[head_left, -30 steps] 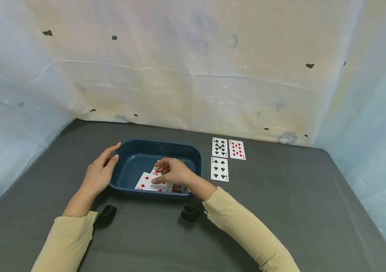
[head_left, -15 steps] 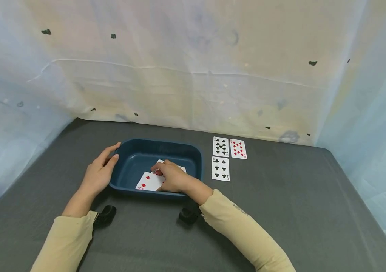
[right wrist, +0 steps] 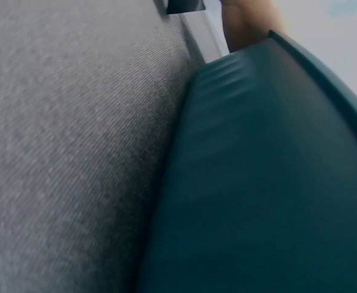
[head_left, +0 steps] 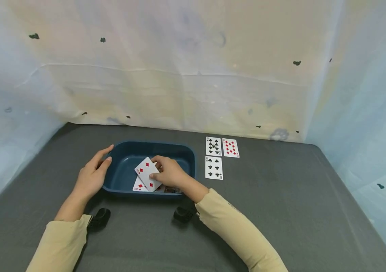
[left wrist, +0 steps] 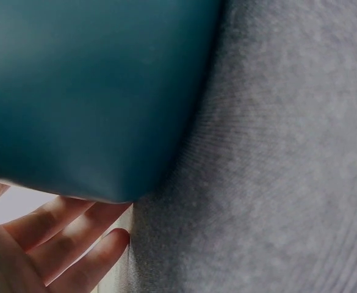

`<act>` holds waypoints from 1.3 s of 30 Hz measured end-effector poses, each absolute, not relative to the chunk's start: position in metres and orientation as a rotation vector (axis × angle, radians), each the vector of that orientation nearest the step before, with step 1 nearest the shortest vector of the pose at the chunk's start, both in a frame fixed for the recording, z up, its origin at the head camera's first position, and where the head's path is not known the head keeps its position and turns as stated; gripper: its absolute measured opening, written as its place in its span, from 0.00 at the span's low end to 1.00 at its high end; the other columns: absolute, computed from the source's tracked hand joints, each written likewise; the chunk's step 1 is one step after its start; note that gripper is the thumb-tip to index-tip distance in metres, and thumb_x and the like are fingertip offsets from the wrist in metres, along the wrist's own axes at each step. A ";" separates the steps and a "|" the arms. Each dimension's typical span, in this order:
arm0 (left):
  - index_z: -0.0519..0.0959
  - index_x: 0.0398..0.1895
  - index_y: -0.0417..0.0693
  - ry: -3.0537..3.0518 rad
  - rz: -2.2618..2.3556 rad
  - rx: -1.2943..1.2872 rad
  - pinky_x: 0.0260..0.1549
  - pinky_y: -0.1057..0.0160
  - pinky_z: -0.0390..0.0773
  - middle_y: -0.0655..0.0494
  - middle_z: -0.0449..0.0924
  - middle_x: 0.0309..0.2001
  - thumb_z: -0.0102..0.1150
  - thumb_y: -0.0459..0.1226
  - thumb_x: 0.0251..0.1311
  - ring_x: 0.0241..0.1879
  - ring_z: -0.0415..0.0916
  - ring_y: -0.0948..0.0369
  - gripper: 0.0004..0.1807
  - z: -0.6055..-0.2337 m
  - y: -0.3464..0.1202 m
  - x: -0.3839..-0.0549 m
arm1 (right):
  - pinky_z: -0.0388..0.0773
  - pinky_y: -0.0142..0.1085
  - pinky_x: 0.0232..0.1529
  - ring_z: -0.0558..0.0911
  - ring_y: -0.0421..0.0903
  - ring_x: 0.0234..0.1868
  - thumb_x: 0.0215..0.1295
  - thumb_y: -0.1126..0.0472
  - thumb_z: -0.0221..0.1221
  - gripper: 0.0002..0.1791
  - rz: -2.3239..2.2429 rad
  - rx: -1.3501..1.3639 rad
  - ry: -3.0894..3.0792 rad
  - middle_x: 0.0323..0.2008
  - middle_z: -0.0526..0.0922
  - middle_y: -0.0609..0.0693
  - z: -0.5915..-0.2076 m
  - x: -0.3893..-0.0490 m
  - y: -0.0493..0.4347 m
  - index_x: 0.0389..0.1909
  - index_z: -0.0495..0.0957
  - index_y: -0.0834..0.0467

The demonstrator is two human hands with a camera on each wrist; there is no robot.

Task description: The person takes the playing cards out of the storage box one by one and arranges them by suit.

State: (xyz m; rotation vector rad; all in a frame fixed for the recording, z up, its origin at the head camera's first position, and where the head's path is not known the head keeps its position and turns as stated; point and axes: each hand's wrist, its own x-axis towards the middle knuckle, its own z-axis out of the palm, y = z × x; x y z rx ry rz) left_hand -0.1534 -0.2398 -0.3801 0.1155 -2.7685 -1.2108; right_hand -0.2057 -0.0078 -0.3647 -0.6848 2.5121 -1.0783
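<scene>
My left hand rests against the left side of a dark blue tray, thumb and forefinger at its rim. In the left wrist view its fingers lie fairly straight along the tray's outer wall. Over the tray, my right hand pinches a playing card, which looks like the four of diamonds, tilted face up. Thumb is on its face. Beneath it lies another red diamond card, and a picture card shows partly under the hand. The right wrist view shows mostly the tray's outer wall, hiding the fingertips.
To the tray's right, face up on the grey table, lie a nine of clubs, a red diamond card beside it, and a six of clubs below. A pale cloth hangs behind the table.
My right hand has reached into the cards and now lifts and turns the diamond card, uncovering another diamond card below. My left hand has stayed at the tray. The head view has shifted slightly.
</scene>
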 end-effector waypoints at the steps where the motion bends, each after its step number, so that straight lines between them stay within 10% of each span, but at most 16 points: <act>1: 0.51 0.76 0.59 -2.768 -1.208 0.120 0.45 0.37 0.68 0.28 0.64 0.63 0.29 0.52 0.75 0.56 0.67 0.34 0.29 -0.380 -0.240 -0.153 | 0.77 0.27 0.29 0.81 0.40 0.33 0.63 0.64 0.63 0.25 -1.092 -0.692 2.518 0.42 0.82 0.52 -0.364 -0.206 -0.008 0.60 0.71 0.59; 18: 0.51 0.76 0.58 -2.772 -1.207 0.144 0.54 0.31 0.64 0.30 0.60 0.68 0.29 0.50 0.76 0.63 0.62 0.33 0.28 -0.381 -0.233 -0.154 | 0.66 0.28 0.26 0.62 0.36 0.17 0.62 0.71 0.60 0.34 -2.091 -0.680 2.237 0.26 0.74 0.52 -0.355 -0.205 0.017 0.69 0.61 0.56; 27: 0.51 0.76 0.58 -2.774 -1.214 0.149 0.54 0.31 0.63 0.30 0.59 0.68 0.30 0.51 0.76 0.63 0.61 0.33 0.28 -0.381 -0.230 -0.153 | 0.78 0.29 0.27 0.81 0.35 0.27 0.60 0.75 0.59 0.36 -2.297 -0.478 2.223 0.37 0.80 0.64 -0.352 -0.218 0.071 0.69 0.60 0.59; 39: 0.52 0.76 0.57 -2.763 -1.209 0.131 0.54 0.31 0.63 0.30 0.60 0.68 0.30 0.50 0.76 0.63 0.62 0.33 0.28 -0.381 -0.225 -0.154 | 0.73 0.24 0.28 0.77 0.31 0.23 0.62 0.74 0.59 0.37 -2.112 -0.166 2.524 0.29 0.79 0.43 -0.377 -0.226 0.176 0.71 0.57 0.60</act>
